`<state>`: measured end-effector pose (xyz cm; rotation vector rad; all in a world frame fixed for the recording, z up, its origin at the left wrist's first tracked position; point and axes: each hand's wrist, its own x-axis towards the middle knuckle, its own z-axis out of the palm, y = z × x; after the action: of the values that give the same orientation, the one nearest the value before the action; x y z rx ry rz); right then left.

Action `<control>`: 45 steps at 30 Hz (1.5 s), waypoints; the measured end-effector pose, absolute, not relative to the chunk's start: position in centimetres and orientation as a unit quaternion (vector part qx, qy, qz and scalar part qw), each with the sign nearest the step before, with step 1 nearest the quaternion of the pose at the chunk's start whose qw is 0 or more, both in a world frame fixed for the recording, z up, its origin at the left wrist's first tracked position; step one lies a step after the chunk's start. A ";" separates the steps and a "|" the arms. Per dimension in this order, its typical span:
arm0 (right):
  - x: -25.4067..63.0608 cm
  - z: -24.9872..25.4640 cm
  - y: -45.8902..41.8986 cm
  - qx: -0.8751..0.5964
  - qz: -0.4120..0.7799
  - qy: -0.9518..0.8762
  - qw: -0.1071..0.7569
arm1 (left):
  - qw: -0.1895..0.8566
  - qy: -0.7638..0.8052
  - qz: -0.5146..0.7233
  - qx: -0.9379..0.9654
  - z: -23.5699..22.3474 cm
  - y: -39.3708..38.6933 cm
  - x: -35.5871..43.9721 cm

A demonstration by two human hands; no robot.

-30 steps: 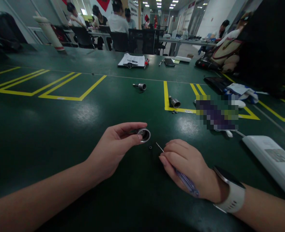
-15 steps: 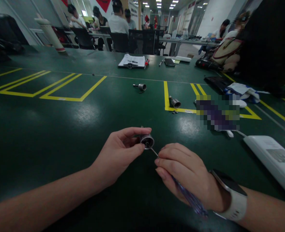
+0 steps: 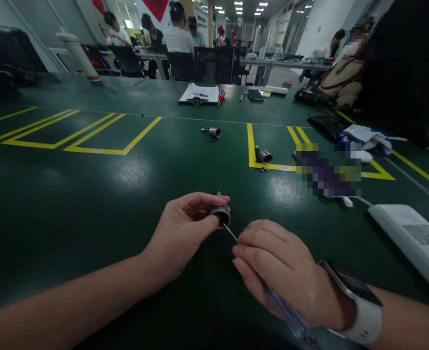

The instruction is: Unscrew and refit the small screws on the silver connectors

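Pinched between the thumb and fingers of my left hand is a metal socket, its round open end turned toward me. My right hand grips a screwdriver with a clear purplish handle. The thin shaft points up and left, and its tip goes into the socket's mouth; what it touches inside is hidden. Two similar metal sockets with shanks lie farther off, one socket at the middle and another socket inside a yellow-taped corner. Small nuts lie just in front of that one.
On the green table, a pixelated phone-like object with a cable and a white box stand at right. A clipboard with papers, a red screwdriver and a black phone lie at the back. People sit beyond.
The screwdriver has moved left from beside the socket, and its tip has entered the socket's mouth. My left hand has shifted slightly right and down, tilting the socket toward me.
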<state>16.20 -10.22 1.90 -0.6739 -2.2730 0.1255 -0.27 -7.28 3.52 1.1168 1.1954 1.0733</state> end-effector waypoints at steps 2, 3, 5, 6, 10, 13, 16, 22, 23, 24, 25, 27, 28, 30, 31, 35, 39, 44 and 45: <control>16.1 2.0 -10.2 -0.267 0.047 -0.888 0.372 | 0.562 0.505 0.454 0.472 3.5 -7.3 -0.3; 16.1 2.0 -10.2 -0.269 0.049 -0.888 0.371 | 0.565 0.503 0.453 0.472 3.5 -7.3 -0.3; 16.1 2.3 -10.2 -0.268 0.066 -0.882 0.383 | 0.569 0.502 0.450 0.471 3.4 -7.2 -0.4; 16.2 2.5 -10.2 -0.267 0.084 -0.873 0.399 | 0.570 0.503 0.448 0.471 3.4 -7.2 -0.4; 16.9 3.0 -10.0 -0.335 0.232 -0.784 0.468 | 0.569 0.507 0.436 0.479 3.4 -6.8 -0.9; 17.4 2.7 -9.2 -0.434 0.379 -0.682 0.450 | 0.566 0.515 0.428 0.480 3.6 -6.5 -1.3; 17.5 1.9 -8.3 -0.479 0.437 -0.650 0.398 | 0.572 0.517 0.431 0.469 3.8 -6.4 -1.6; 17.2 1.5 -7.9 -0.487 0.393 -0.676 0.390 | 0.581 0.523 0.430 0.452 4.2 -6.5 -1.3; 17.2 1.5 -7.9 -0.485 0.382 -0.685 0.388 | 0.581 0.525 0.430 0.450 4.3 -6.5 -1.3; 17.1 1.6 -8.1 -0.481 0.370 -0.696 0.383 | 0.580 0.526 0.430 0.450 4.3 -6.6 -1.2; 17.1 1.6 -8.2 -0.477 0.355 -0.711 0.375 | 0.580 0.526 0.429 0.451 4.3 -6.6 -1.2; 16.9 1.7 -8.5 -0.451 0.309 -0.755 0.362 | 0.578 0.526 0.429 0.453 4.2 -6.6 -1.3; 16.8 1.7 -8.7 -0.429 0.280 -0.782 0.356 | 0.576 0.526 0.430 0.454 4.2 -6.6 -1.3; 16.7 1.6 -9.0 -0.379 0.216 -0.836 0.333 | 0.573 0.527 0.433 0.455 4.1 -6.5 -1.3; 16.7 1.5 -9.1 -0.358 0.184 -0.858 0.320 | 0.572 0.526 0.434 0.456 4.1 -6.5 -1.3; 16.5 1.1 -9.2 -0.320 0.088 -0.899 0.286 | 0.571 0.526 0.434 0.457 3.8 -6.4 -1.3; 16.5 1.0 -9.4 -0.301 0.038 -0.897 0.322 | 0.561 0.533 0.438 0.458 3.7 -6.3 -1.3; 16.5 1.4 -9.7 -0.266 0.014 -0.877 0.400 | 0.555 0.538 0.428 0.468 4.0 -6.6 -1.3; 16.5 1.5 -9.7 -0.262 0.012 -0.877 0.404 | 0.554 0.539 0.422 0.473 4.0 -6.6 -1.3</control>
<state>16.51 -9.72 1.52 -0.6610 -2.2138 0.0315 -1.25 -6.63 4.01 1.1171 1.2741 0.9972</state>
